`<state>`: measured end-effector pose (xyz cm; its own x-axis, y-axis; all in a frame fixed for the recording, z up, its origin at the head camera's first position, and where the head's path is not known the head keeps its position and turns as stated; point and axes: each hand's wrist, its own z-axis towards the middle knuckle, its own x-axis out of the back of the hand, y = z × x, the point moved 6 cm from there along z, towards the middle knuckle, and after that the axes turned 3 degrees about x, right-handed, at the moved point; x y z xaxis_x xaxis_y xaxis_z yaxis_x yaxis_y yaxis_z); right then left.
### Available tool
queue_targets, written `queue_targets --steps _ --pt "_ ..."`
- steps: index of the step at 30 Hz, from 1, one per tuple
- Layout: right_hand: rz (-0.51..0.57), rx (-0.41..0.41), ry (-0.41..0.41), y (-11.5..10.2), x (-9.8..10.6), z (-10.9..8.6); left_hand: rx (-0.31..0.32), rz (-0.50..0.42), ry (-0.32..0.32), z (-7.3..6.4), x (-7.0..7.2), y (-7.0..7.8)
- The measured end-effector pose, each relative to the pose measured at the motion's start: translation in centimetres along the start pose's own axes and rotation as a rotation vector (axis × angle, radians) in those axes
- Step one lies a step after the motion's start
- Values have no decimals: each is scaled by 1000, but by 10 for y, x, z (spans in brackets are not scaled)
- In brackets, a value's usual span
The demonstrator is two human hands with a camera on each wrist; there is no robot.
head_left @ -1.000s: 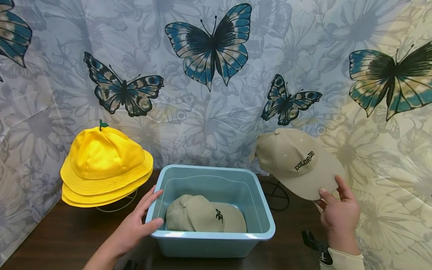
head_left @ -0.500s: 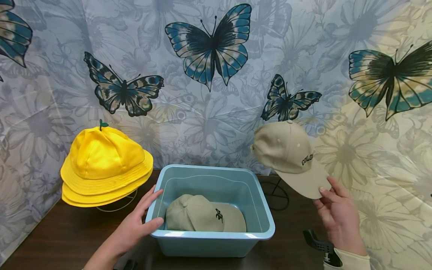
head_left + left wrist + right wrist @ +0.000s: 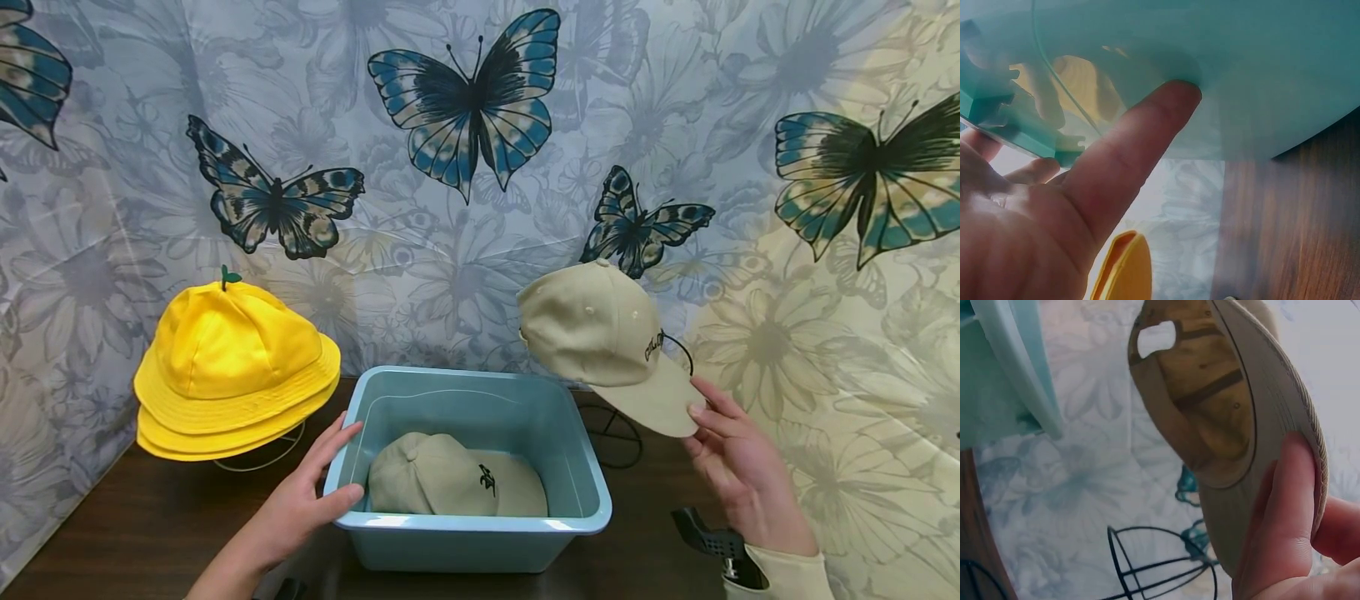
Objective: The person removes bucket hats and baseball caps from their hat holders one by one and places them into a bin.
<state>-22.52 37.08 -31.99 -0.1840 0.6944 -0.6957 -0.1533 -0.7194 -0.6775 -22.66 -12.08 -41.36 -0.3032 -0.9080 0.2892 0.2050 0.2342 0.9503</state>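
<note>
My right hand point(image 3: 750, 471) pinches the brim of a beige baseball cap point(image 3: 592, 329) with dark lettering, held up to the right of the tub. The right wrist view shows the cap's hollow underside point(image 3: 1210, 406) and back opening, with fingers along the brim's edge. A similar beige cap point(image 3: 427, 475) with a small dark emblem lies inside the light blue plastic tub point(image 3: 465, 546). My left hand point(image 3: 296, 492) rests at the tub's left rim, its fingers spread and fairly straight. In the left wrist view one straight finger point(image 3: 1129, 144) touches the tub's wall.
Several stacked yellow bucket hats point(image 3: 236, 367), the top one with a green sprout, sit on a wire stand at left. A black wire hat stand point(image 3: 1160, 565) stands right of the tub, partly behind the held cap. A butterfly-patterned cloth point(image 3: 465, 275) hangs behind the dark wooden table point(image 3: 97, 533).
My right hand has moved the held cap left and slightly up, tilting its crown more upright and uncovering the stand's wire top. My left hand and the tub have stayed put.
</note>
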Motion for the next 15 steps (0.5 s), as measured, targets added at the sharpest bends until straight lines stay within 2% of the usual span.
queue_targets --steps 7,15 --pt "-160 -83 -27 12 -22 5 -22 -26 -14 0 0 2" --pt "-304 -153 -121 32 -50 11 -4 -22 -13 0 0 1"
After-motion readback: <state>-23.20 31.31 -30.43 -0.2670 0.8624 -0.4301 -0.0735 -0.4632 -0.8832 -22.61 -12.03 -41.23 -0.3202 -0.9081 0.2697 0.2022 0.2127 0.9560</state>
